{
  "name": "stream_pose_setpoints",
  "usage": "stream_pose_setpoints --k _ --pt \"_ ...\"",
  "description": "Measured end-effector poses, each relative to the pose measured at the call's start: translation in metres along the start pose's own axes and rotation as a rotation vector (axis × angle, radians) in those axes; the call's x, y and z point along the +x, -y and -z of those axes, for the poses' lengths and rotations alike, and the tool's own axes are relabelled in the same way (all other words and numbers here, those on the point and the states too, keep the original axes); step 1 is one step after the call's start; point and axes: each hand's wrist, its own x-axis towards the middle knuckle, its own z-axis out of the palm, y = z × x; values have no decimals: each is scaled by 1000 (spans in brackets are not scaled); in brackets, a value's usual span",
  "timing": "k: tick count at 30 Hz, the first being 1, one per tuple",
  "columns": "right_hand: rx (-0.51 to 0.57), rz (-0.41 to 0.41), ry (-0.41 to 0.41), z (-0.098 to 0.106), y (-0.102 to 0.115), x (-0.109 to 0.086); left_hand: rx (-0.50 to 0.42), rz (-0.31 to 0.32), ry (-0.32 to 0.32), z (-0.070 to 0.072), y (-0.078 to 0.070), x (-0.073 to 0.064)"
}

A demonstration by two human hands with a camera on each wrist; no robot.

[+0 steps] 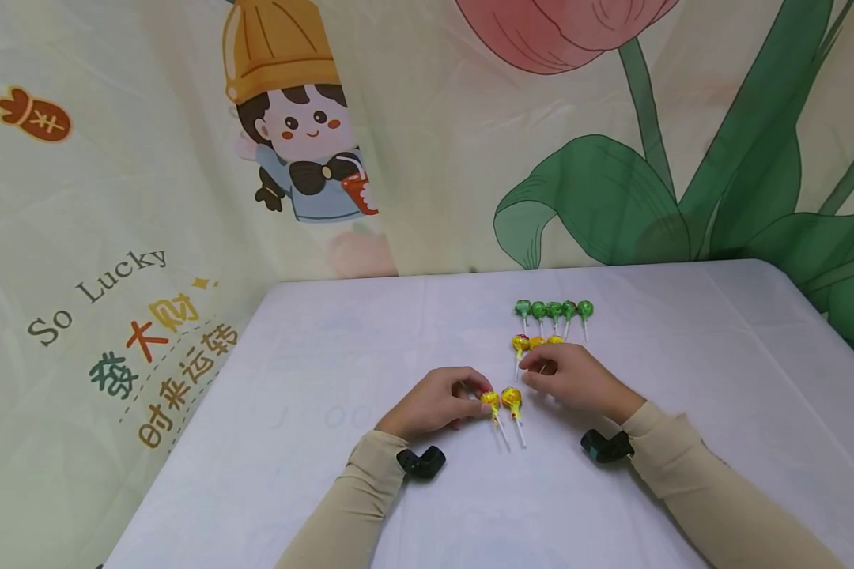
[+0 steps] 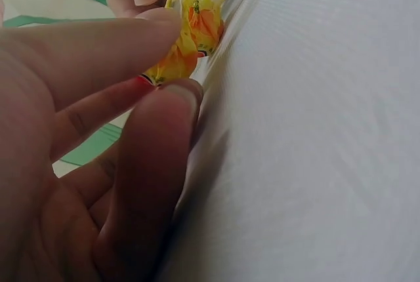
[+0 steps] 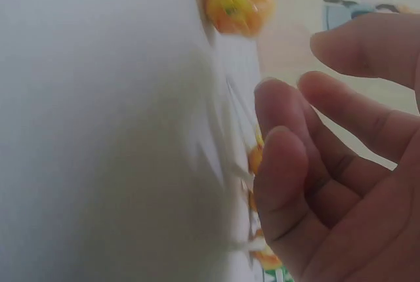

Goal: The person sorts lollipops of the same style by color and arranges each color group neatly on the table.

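My left hand [image 1: 437, 401] pinches the wrapped head of a yellow lollipop [image 1: 491, 400] between thumb and forefinger, its white stick slanting toward me. Right beside it lies another yellow lollipop [image 1: 512, 399], also with its stick toward me. In the left wrist view the two yellow heads overlap, the pinched lollipop [image 2: 174, 65] being the nearer. My right hand [image 1: 576, 378] holds nothing; its fingers are loosely bent just over the table, with a gap between thumb and fingertips in the right wrist view. It partly covers a short row of yellow lollipops [image 1: 520, 344], hiding most of their sticks.
Behind the yellow row stretches a line of several green lollipops [image 1: 553, 309], sticks toward me. Everything lies on a table with a white cloth [image 1: 313, 348]. A printed curtain [image 1: 427, 142] with a cartoon figure and plants hangs along the far edge.
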Motion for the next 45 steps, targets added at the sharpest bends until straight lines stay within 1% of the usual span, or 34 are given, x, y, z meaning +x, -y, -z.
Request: stream_pose_setpoints --k 3,9,15,19,22,24,28,32,35,39,42,45 --pt "0 16 26 -6 1 -1 -35 -1 6 1 1 0" --pt "-17 19 58 -12 1 -3 -83 -12 14 1 5 1" --pt "-18 -12 58 -16 2 -6 -119 -14 22 3 6 2" --pt "-13 -38 63 -14 2 -12 -176 5 3 5 5 4" --pt "-5 -52 64 -14 2 -15 -223 17 -23 7 4 6" --pt "-4 -57 59 -14 2 -17 -237 17 -34 8 3 10" --pt "3 -12 56 -15 0 -20 -232 -3 -47 11 -2 15" --pt "20 20 51 -19 -2 -22 -201 -17 -56 14 -11 22" --pt "28 8 39 -22 -2 -22 -174 -16 -61 16 -19 30" --pt "27 11 24 -25 -1 -22 -144 -13 -67 19 -30 41" --pt "21 28 23 -26 -1 -21 -119 -7 -75 19 -38 50" --pt "7 23 22 -28 -1 -21 -98 -2 -80 18 -43 59"
